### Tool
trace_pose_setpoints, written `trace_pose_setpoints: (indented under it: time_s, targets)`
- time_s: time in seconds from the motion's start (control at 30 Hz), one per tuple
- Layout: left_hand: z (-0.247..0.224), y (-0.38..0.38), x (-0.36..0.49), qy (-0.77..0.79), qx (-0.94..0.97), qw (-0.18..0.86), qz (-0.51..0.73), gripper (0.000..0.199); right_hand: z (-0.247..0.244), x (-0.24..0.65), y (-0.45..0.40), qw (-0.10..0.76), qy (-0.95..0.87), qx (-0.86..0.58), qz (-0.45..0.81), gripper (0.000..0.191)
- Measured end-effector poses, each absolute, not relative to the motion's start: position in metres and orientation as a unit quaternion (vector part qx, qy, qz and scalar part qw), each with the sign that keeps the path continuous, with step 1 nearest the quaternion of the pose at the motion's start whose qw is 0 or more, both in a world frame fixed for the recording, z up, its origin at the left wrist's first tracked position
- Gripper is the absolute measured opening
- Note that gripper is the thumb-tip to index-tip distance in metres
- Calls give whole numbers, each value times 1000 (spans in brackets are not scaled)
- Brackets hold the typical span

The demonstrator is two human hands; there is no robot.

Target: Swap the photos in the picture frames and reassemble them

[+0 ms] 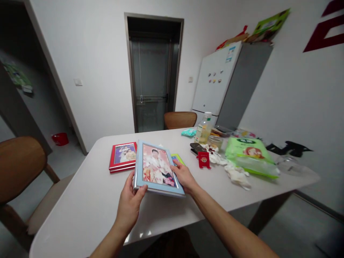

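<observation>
A light blue picture frame (156, 186) with a photo in it is held tilted above the table, its front turned up to me. My left hand (130, 198) grips its lower left corner, the thumb lying on the front edge. On the opposite side my right hand (184, 175) is closed around the right edge, with the thumb over the front. Left of it lie red picture frames (123, 167), apparently stacked, with a photo on top. A yellow-green frame (177, 157) shows partly behind the blue one; most of it is hidden.
On the white table (88, 190), the right side holds a bottle (203, 128), a glass jar (215, 142), a dark phone-like object (198, 147), a red booklet (204, 159), crumpled tissues (238, 175) and a green tissue pack (249, 154). Wooden chairs stand at left (23, 168) and behind (180, 120).
</observation>
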State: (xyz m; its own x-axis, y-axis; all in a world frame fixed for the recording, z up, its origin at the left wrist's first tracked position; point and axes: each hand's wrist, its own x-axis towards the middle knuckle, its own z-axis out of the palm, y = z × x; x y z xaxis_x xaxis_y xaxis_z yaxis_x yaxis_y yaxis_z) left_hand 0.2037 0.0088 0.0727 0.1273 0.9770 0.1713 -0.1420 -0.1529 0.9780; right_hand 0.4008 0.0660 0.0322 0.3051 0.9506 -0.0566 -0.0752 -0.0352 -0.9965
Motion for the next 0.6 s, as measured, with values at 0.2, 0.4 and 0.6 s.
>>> trace_pose_setpoints:
  time_s: [0.2,0.4,0.6]
  targets:
    - [16,34,246,384,579,542,472,53,29,469,89,398,-538,-724,167,40]
    - [-1,50,258,478,693,392,371,46,23,480,92,337,-544,-758,125,29]
    - [-4,68,255,495,747,340,286,53,20,484,101,287,-516,-800,105,29]
